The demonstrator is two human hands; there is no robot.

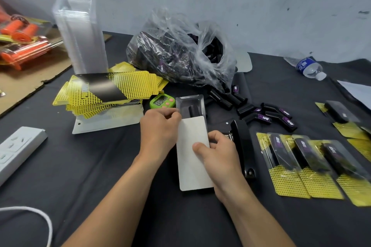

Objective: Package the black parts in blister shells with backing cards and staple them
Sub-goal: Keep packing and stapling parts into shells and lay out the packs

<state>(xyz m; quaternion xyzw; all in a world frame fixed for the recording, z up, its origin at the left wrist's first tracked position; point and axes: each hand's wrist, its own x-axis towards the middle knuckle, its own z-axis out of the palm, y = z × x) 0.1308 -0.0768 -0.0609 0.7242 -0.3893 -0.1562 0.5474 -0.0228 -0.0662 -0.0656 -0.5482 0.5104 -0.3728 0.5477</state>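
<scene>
Black cloth-covered table [100,166], set against a pale grey wall; packing station, seen from the head camera.

Item in hand: clear plastic blister shell [190,104], lying flat at centre, with one short black cylindrical part [193,110] seated in its cavity. A white-faced rectangular backing card [192,158] is entered into the near end of the blister shell, with most of its length left outside. The long axis of shell and card is shared, running from the person outward and tilted slightly; the shell lies at the far end, beyond both grips.

Grips: the left hand [159,128] is curled at the left edge, where card meets shell, and the shell's near corner appears to be pinched. The backing card is pinched by the right hand [218,150] at its right edge, thumb on the white face and fingers beneath. A push of the card along its axis, away from the person, is judged to be what is required next.

Adjacent: long black desk stapler [244,146], parallel to the card and just beside the right hand, which is the nearer hand to it.

Further out: finished yellow-dotted packs [313,158] at right; loose black parts [277,114] beyond the stapler; crumpled clear bag of parts [180,52] at the back; pile of yellow-and-black cards [104,90] and tall stack of empty clear shells [80,36] at left.
</scene>
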